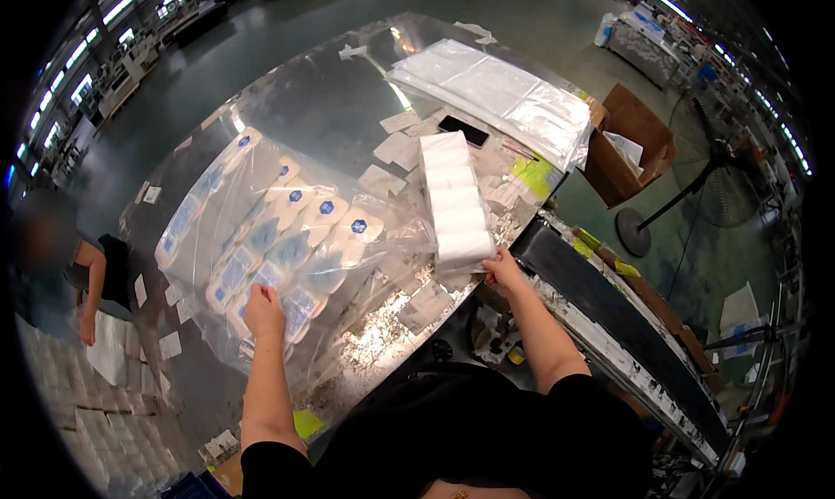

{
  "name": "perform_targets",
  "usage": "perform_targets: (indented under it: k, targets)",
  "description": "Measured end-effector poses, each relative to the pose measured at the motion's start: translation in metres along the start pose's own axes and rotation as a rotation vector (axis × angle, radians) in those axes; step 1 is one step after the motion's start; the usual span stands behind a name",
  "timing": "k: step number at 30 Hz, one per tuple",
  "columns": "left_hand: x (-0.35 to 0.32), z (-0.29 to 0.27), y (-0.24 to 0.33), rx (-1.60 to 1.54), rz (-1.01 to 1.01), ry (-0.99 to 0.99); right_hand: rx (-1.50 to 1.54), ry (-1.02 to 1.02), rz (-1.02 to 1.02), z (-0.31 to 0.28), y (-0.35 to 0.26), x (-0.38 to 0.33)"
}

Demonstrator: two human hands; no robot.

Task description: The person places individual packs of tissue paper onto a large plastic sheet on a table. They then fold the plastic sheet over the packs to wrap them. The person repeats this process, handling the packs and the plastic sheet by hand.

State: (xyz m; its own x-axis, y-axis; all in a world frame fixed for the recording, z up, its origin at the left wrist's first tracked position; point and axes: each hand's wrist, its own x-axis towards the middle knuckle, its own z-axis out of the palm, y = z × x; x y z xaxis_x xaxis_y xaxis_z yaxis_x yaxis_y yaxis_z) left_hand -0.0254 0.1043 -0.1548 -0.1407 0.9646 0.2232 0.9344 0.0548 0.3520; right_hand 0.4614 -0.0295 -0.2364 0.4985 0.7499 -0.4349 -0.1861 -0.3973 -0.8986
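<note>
A big clear plastic bag (261,212) filled with several white packs bearing blue labels lies on the shiny metal table (322,108). My left hand (263,310) presses on the bag's near end, fingers on the packs. My right hand (503,269) grips the near end of a long white row of tissue packs (452,199) that lies just right of the bag's mouth.
A stack of empty clear bags (496,95) lies at the table's far right, with a black phone (464,130) and scattered paper slips (396,147) nearby. A black conveyor (609,303) runs at my right. A cardboard box (628,143), a floor fan (718,164), and another person (61,264) at left.
</note>
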Motion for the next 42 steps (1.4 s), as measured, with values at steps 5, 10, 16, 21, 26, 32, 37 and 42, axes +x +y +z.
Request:
perform_targets:
  k: [5,10,16,21,26,32,37,42]
  targets:
    - [0.000,-0.001,0.001,-0.002,-0.019,-0.006,-0.005,-0.051,0.007,0.021,0.015,-0.042]
    - [0.001,0.002,-0.002,-0.006,0.001,-0.001,-0.071,-0.238,0.119,0.006,0.045,-0.101]
    - [0.000,0.003,-0.003,-0.018,0.017,-0.008,0.078,-0.341,0.349,-0.020,0.047,-0.133]
    - [0.001,0.003,-0.001,-0.025,0.054,0.024,0.418,-0.185,0.103,0.047,0.068,-0.103]
    - [0.001,0.002,-0.005,-0.015,0.030,0.019,0.681,-0.339,0.198,0.048,0.043,-0.087]
    - [-0.032,-0.035,0.005,-0.210,0.049,-0.210,0.818,-0.643,0.535,-0.029,-0.046,-0.118]
    - [-0.055,-0.062,0.002,-0.210,0.090,-0.568,0.546,-0.831,0.551,0.000,-0.061,-0.115]
    - [-0.043,-0.133,0.053,-0.961,0.052,-0.255,0.270,-0.938,0.516,0.084,-0.020,-0.118]
